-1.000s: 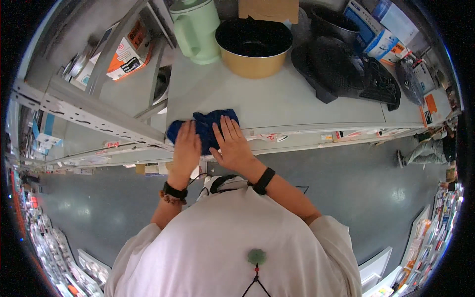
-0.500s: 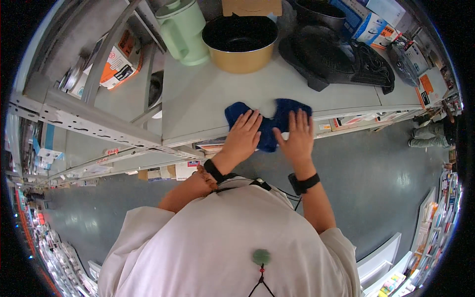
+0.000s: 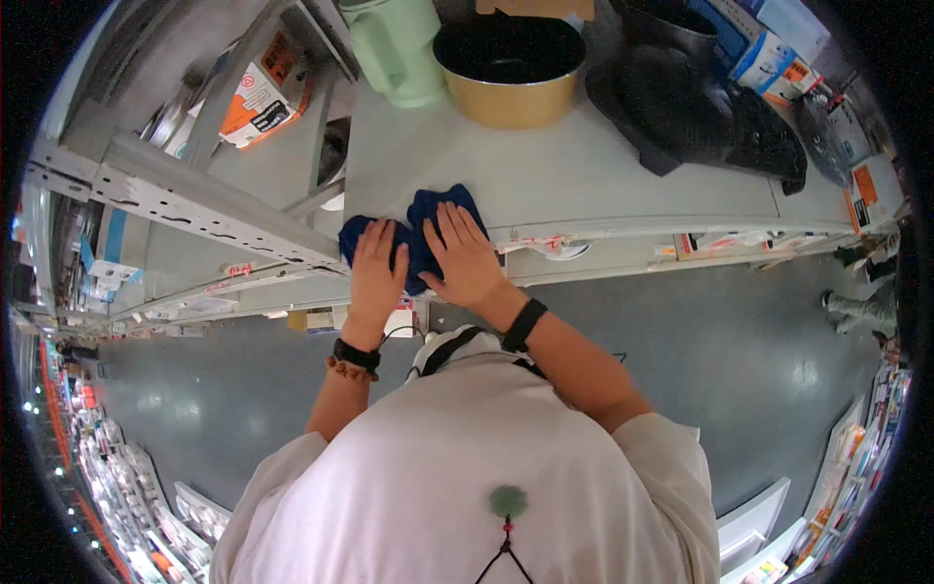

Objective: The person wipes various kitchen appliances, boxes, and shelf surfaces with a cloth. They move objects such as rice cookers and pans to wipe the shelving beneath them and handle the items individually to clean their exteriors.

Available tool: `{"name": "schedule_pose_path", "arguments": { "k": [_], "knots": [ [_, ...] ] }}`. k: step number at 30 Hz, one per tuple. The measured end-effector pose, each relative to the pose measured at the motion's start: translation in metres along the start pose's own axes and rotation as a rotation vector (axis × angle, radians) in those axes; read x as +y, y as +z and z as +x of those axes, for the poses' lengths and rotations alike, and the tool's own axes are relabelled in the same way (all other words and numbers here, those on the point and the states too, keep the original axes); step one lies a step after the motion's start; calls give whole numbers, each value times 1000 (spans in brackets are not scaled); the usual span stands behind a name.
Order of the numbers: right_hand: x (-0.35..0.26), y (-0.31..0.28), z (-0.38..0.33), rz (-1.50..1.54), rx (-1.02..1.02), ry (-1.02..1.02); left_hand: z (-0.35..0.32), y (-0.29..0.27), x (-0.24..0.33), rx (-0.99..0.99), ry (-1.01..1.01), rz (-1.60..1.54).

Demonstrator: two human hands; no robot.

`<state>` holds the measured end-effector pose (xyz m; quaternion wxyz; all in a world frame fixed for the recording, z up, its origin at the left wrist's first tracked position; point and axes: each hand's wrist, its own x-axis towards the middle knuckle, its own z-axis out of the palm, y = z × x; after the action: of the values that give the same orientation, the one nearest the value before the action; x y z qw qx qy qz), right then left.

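A dark blue cloth [image 3: 420, 255] lies bunched over the front edge of the pale shelf [image 3: 603, 200], beside the metal upright at its left end. My left hand [image 3: 377, 277] rests flat on the cloth's left part, fingers stretched out. On its right part lies my right hand [image 3: 465, 263], palm down with fingers extended. Both hands press the cloth from above, and part of it hangs past the shelf's edge. Behind it on the shelf stand a light green pitcher [image 3: 401, 58] and a yellow pot [image 3: 516, 102] with a dark inside.
A black electric grill or pan [image 3: 681, 117] sits right of the pot, with blue-and-white boxes [image 3: 764, 63] behind it. At the left, a metal rack upright [image 3: 195, 219] joins the shelf; an orange-and-white box [image 3: 268, 102] lies beyond. A person's legs [image 3: 861, 304] show far right.
Both hands and the cloth have moved left along the shelf's front edge, up to the metal upright. The cloth is more bunched, and my hands are closer together.
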<state>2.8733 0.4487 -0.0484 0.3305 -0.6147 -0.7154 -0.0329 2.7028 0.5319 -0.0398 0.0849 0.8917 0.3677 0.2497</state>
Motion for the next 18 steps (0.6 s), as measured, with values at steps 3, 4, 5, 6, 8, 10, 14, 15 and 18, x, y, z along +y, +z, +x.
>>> {"name": "schedule_pose_path", "arguments": {
  "k": [3,4,5,6,8,10,14,15,18],
  "knots": [
    [15,-1,-6,-62,13,79,4,7,-3,35,-2,16],
    [25,-4,-12,-76,48,159,5,13,-3,30,6,11],
    [37,-18,-14,-117,-45,278,4,21,-5,58,-10,52],
    [60,-22,-22,-228,42,330,8,26,-2,88,-13,94],
    [111,-43,-38,-473,76,499,16,37,8,114,19,94],
    [148,-60,-36,-535,-102,656,19,41,19,128,13,77],
    [199,-78,22,-304,-351,832,25,54,43,99,49,-33],
    [206,-79,37,-239,-392,830,26,54,47,110,51,-34],
    [201,-67,68,-298,-490,812,23,50,53,8,128,-58]
  ]
}}
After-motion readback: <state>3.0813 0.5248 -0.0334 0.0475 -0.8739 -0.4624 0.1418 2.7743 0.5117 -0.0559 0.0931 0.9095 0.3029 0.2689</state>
